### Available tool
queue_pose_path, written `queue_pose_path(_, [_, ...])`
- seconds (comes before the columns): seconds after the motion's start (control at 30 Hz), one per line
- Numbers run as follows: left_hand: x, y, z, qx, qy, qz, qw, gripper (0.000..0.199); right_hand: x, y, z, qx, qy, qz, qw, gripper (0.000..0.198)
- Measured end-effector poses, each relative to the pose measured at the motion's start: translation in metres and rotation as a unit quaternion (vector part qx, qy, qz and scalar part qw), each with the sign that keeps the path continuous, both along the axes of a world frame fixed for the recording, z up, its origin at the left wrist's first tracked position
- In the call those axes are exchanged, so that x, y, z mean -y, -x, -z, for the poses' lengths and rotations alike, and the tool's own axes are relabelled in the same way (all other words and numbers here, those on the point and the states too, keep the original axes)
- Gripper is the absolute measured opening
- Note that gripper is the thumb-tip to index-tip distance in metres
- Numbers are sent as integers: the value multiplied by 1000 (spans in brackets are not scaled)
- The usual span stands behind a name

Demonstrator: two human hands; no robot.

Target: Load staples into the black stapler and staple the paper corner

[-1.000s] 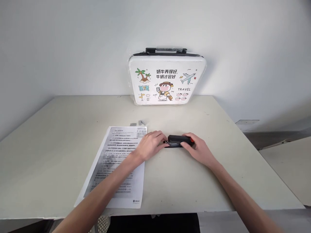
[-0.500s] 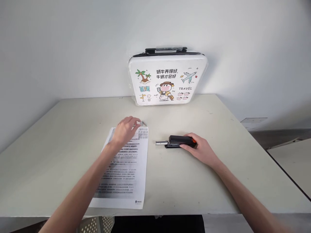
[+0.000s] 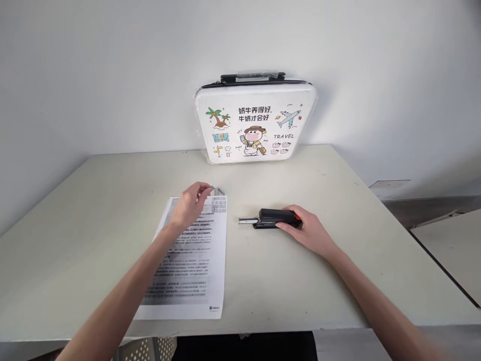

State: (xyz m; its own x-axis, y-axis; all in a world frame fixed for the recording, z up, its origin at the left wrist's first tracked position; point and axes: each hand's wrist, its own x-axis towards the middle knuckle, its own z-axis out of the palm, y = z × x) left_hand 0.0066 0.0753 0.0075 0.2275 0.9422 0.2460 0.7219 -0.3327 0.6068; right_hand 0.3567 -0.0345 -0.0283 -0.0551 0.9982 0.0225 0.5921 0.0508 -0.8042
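Observation:
My left hand [image 3: 191,204] reaches over the top of a printed sheet of paper [image 3: 191,296]. Its thumb and fingertips are pinched at the near end of a small grey strip of staples [image 3: 217,191], which sits just past the sheet's top edge. Part of the strip is hidden by the fingers. To the right, my right hand [image 3: 308,226] is closed around the rear end of a black stapler [image 3: 277,216] lying on its side of the table. The stapler's metal tray [image 3: 248,220] sticks out from its front toward the paper.
A white carry case [image 3: 257,120] with cartoon prints and a black handle leans on the wall at the back of the pale table [image 3: 300,286]. Below the table's front edge, a perforated beige thing [image 3: 165,348] shows at the left.
My left fingers have shifted slightly at the staples, and more of the grey strip shows, tilted up. My right hand keeps its hold on the stapler. The whole view has drifted a little.

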Motion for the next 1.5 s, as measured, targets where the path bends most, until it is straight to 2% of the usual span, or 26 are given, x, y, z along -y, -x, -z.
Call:
queue_pose_path(0.1, [22,-17,-6,25,9,40,999,28,0,-1,1,3,-2,0,1000,35])
queue_pose_path(0.23, [48,-34,-4,0,-27,118,993,28,-1,-2,4,5,-3,-1,1000,34])
queue_pose_path(0.33, [59,-40,1,-64,-101,163,979,30,-1,-1,4,6,-3,0,1000,33])
queue_pose_path(0.43, [61,-40,4,-119,-196,195,954,29,-1,-1,2,3,-1,0,1000,32])
queue_pose_path(0.5, [60,-40,4,-131,-221,207,944,28,-1,-1,1,2,-2,-1,1000,33])
queue_pose_path(0.73, [53,-41,-3,-196,-194,282,919,29,-1,-2,0,7,-1,1,1000,33])
queue_pose_path(1.13, [47,-51,-3,-227,-204,285,909,30,-2,-2,0,8,0,-1,1000,32])
queue_pose_path(1.5, [48,-54,-4,-198,-182,279,922,33,-2,-2,-2,6,5,-5,1000,32])
